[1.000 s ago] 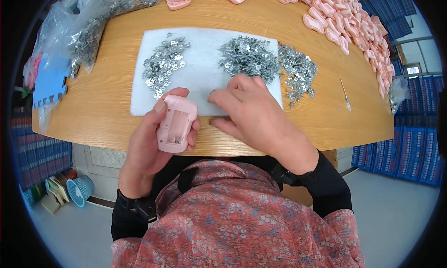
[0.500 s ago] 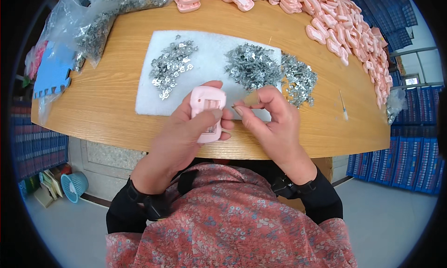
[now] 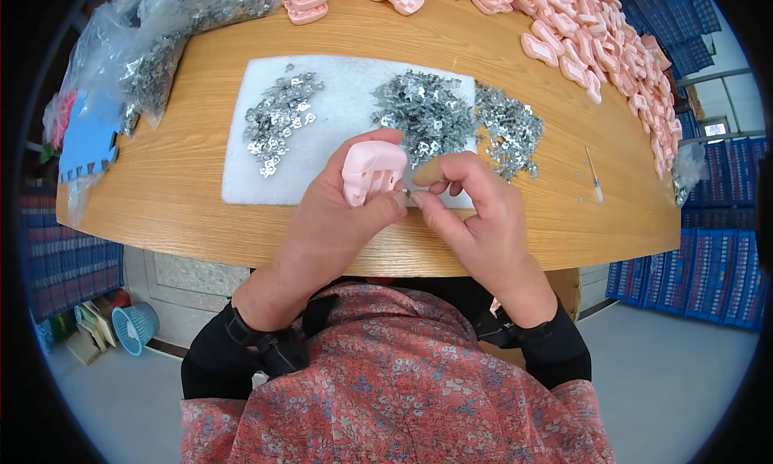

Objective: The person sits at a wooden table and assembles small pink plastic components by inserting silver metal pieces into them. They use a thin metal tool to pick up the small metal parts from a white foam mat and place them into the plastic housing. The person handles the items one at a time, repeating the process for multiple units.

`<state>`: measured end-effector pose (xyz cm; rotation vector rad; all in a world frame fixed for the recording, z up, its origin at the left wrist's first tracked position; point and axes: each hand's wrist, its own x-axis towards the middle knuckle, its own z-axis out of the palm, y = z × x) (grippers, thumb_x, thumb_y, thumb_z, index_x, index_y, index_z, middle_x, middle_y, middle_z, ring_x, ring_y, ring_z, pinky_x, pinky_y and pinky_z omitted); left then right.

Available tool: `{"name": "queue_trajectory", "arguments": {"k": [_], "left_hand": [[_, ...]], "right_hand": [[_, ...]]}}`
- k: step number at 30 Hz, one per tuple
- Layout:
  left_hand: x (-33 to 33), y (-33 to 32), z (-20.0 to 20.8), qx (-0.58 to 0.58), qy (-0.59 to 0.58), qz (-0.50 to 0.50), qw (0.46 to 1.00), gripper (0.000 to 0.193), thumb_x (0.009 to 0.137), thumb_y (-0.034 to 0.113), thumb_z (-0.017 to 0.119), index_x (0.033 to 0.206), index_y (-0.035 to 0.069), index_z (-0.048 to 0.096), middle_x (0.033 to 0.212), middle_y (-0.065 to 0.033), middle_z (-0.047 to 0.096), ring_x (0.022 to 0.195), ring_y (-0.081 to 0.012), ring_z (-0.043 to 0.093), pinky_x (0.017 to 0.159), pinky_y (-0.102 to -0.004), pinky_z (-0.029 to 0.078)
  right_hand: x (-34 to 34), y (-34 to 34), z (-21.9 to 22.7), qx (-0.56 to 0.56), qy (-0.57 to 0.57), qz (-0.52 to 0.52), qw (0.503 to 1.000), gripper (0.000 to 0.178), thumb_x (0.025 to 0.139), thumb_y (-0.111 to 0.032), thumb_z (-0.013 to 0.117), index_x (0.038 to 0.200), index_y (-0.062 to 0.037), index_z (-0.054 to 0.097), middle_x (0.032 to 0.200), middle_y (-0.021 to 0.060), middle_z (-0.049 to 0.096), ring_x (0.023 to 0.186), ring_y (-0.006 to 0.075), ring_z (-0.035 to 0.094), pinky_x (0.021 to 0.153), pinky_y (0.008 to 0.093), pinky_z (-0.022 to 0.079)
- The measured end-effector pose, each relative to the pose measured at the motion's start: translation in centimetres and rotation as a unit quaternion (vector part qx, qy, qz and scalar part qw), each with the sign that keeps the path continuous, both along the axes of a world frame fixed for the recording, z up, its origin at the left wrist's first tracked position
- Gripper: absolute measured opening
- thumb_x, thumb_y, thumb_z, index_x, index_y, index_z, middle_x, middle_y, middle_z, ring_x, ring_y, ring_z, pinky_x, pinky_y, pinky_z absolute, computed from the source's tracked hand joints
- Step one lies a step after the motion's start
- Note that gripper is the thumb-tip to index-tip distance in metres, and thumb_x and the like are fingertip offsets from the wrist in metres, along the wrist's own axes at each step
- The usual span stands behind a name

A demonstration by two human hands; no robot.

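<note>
A pink plastic housing with slots in its face is gripped in my left hand, tilted over the front of the white foam sheet. My right hand pinches a small metal piece close to the housing's lower edge, beside my left thumb; a tan cover wraps one right finger. Behind my hands, a heap of small metal contact plates lies on the sheet. A smaller heap of metal plates lies on its left part, and more loose metal plates lie on the wood just right of it.
Many pink housings are piled along the table's far and right edges. A thin pointed tool lies at the right. Clear bags of metal parts and a blue foam mat sit at the left. The wooden table's front edge is before me.
The housing has tipped up and shifted slightly right in my left hand. My right fingertips now meet it at its lower edge. The whole view has shifted slightly.
</note>
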<state>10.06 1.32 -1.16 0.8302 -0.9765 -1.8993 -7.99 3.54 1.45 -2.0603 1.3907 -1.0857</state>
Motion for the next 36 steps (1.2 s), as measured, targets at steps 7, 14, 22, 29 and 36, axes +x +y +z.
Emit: {"name": "queue_trajectory", "arguments": {"k": [7, 14, 22, 29, 36], "left_hand": [[0.2, -0.5, 0.1, -0.052, -0.075, -0.072, 0.993, 0.054, 0.091, 0.004, 0.064, 0.142, 0.007, 0.045, 0.105, -0.0025, 0.062, 0.094, -0.0109, 0.062, 0.08, -0.0308, 0.055], [0.1, -0.7, -0.5, 0.206, 0.165, -0.125, 0.956, 0.049, 0.106, 0.038, 0.031, 0.141, 0.006, 0.043, 0.097, -0.0124, 0.066, 0.081, -0.0223, 0.068, 0.074, -0.0408, 0.059], [-0.6, 0.0, -0.1, 0.252, 0.173, -0.126, 0.944, 0.048, 0.108, 0.039, 0.025, 0.138, 0.006, 0.041, 0.098, -0.0114, 0.065, 0.082, -0.0229, 0.068, 0.077, -0.0442, 0.06], [-0.6, 0.2, -0.6, 0.228, 0.144, -0.121, 0.955, 0.048, 0.108, 0.04, 0.029, 0.138, 0.005, 0.04, 0.1, -0.0108, 0.064, 0.082, -0.0215, 0.067, 0.077, -0.0426, 0.06], [-0.7, 0.3, -1.1, 0.224, 0.109, -0.118, 0.961, 0.051, 0.107, 0.043, 0.032, 0.14, 0.005, 0.039, 0.101, -0.0109, 0.064, 0.083, -0.0203, 0.067, 0.078, -0.0412, 0.059]], "right_hand": [[-1.3, -0.1, 0.8, 0.228, -0.144, 0.032, 0.962, 0.017, 0.086, -0.001, 0.068, 0.1, -0.0045, 0.058, 0.083, 0.0002, 0.061, 0.074, 0.0079, 0.057, 0.067, 0.0237, 0.048], [-1.5, -0.2, -0.7, 0.153, -0.285, 0.011, 0.946, 0.018, 0.087, -0.002, 0.068, 0.101, -0.0062, 0.056, 0.086, -0.0049, 0.055, 0.076, 0.0046, 0.05, 0.071, 0.0226, 0.042], [-0.7, 0.4, -1.1, 0.081, -0.098, -0.04, 0.991, 0.015, 0.083, -0.003, 0.07, 0.093, -0.0057, 0.06, 0.088, 0.0055, 0.061, 0.081, 0.0189, 0.061, 0.071, 0.0305, 0.051], [-0.3, 0.6, -1.0, 0.01, 0.001, -0.06, 0.998, 0.019, 0.077, -0.002, 0.072, 0.093, -0.0067, 0.063, 0.086, 0.0071, 0.063, 0.082, 0.025, 0.062, 0.071, 0.0357, 0.05], [-0.6, 0.9, -0.6, -0.069, 0.129, -0.046, 0.988, 0.021, 0.074, -0.003, 0.074, 0.092, -0.0077, 0.065, 0.082, 0.0045, 0.065, 0.085, 0.0248, 0.061, 0.077, 0.0373, 0.045]]}}
